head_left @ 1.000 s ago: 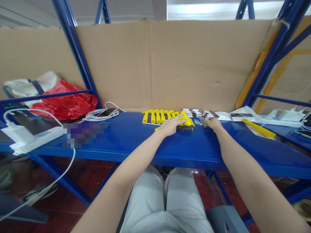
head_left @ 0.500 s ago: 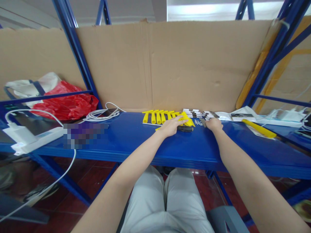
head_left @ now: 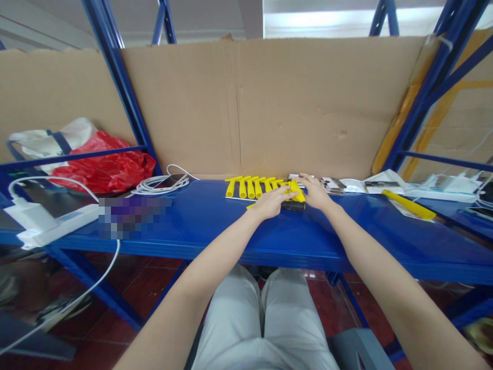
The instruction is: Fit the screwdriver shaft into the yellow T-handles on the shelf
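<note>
In the head view, my left hand [head_left: 271, 203] lies at the right end of a row of yellow T-shaped plastic handles [head_left: 242, 188], its fingers on a yellow plastic piece [head_left: 296, 191]. My right hand [head_left: 315, 193] reaches in from the other side with fingers stretched apart, close to the same piece and over small white packets [head_left: 292, 178] with dark markings. Its fingertips partly cover those packets. Below the yellow piece lies a screwdriver [head_left: 295, 206] with a black handle; its thin shaft runs left beneath the row, partly behind my left hand.
A cardboard panel [head_left: 292, 108] closes off the back of the blue table [head_left: 200, 221]. At left are a power strip [head_left: 65, 223], a coiled white cable [head_left: 162, 184] and a red plastic bag [head_left: 111, 162]. Another yellow handle [head_left: 410, 205] lies at right, near white packaging [head_left: 385, 184].
My right hand has left the packets at the right and moved left and further back, its fingers now extended beside the yellow piece. My left hand stays at almost the same place.
</note>
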{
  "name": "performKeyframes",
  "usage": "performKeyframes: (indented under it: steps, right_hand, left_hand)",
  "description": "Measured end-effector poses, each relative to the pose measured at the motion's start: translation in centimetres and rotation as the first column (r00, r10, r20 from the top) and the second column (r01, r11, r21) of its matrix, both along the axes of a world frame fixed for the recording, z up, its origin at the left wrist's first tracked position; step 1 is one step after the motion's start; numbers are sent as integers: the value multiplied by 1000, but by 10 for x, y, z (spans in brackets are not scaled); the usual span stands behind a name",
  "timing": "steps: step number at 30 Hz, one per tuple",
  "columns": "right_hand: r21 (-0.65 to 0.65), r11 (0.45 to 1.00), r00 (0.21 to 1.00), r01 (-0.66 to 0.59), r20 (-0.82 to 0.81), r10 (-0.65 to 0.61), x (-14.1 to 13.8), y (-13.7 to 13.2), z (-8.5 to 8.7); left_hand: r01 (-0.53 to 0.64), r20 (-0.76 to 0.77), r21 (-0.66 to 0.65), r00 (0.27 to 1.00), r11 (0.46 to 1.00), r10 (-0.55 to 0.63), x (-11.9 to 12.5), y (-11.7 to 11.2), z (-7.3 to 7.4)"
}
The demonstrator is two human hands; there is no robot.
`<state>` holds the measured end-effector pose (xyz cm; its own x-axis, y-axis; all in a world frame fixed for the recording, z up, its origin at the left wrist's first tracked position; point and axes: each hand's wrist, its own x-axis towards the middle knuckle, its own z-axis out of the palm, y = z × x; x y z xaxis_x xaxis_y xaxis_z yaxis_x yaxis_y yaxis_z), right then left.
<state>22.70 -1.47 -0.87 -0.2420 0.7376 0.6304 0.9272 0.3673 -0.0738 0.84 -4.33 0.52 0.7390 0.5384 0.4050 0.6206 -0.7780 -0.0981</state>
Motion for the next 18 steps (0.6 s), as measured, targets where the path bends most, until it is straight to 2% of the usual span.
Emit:
performKeyframes:
  steps: [6,13,18]
  right_hand:
    - [-10,1000,995,-26,96,27,-8,-7,5]
    - [4,1000,999,5,34,-5,-4,-6,8]
    - [-23,1000,1000,-2,6,2,-4,-8,10]
  left_hand:
    - [11,11,-15,1000,1000,-11,0,5,-4]
    - [59,76,-41,996,997,-55,0,11,-7]
    - [0,89,-106,996,994,10,0,8,-5]
